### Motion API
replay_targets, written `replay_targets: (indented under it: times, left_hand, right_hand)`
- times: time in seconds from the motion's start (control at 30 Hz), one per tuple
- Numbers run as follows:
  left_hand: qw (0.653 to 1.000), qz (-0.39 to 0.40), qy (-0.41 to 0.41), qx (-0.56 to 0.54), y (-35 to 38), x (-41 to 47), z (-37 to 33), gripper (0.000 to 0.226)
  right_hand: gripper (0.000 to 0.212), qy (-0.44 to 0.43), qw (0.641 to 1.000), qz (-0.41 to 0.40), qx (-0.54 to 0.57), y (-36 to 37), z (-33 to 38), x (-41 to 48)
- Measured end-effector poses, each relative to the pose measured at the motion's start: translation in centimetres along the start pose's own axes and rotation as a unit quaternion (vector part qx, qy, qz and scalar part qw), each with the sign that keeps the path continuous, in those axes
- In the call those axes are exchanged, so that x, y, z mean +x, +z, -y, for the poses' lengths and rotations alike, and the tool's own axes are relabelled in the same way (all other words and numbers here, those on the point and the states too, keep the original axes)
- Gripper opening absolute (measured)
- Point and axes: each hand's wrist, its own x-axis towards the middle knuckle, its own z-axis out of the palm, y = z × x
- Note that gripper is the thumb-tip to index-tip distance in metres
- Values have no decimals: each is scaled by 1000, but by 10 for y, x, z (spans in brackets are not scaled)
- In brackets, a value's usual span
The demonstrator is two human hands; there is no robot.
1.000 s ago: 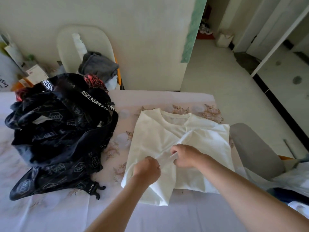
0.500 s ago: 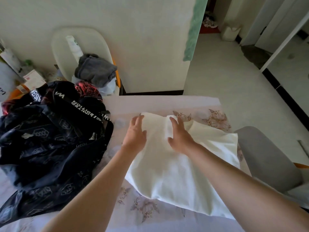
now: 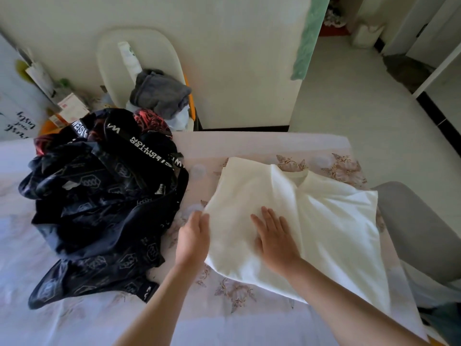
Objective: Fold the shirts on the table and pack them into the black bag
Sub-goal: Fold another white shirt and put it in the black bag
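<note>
The right hand [image 3: 274,237] presses flat, fingers straight, on the white shirt [image 3: 329,221], right of the black bag [image 3: 99,196] on the table [image 3: 249,144]. The left hand [image 3: 193,237], also flat, touches the shirt's left edge. This looks mid-fold; the next move likely calls for folding the shirt smaller.

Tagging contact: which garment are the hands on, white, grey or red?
The white shirt: right hand flat on it, left hand at its left edge. The grey garment lies on the chair behind; the red one pokes from the black bag.
</note>
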Motion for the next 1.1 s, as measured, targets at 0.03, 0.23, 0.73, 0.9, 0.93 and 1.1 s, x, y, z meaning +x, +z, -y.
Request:
replay_targets:
  times: [0.03,0.23,0.73,0.9,0.93,1.1]
  left_hand:
    - [999,-20,-47,14,-5,0,2,29]
    - [959,30,-33,279,-9,-9,35,43]
    - [800,370,141,451,11,-34,1,25]
    - [631,588,10,506,11,-45,-24,10]
    - [658,595,-12,462,15,-44,-30,9]
    - [889,336,155,270,51,-25,-85,29]
  right_hand:
    - [57,-1,1000,8,4,1,4,-4]
    - [56,0,998,46,-39,-2,10,-28]
    - [72,-43,996,74,8,-12,-23,-106]
    - [51,-35,995,81,51,-29,-17,-109]
    - [48,-20,995,74,62,-34,-20,-106]
    - [39,92,988,-57,112,-68,-67,-77]
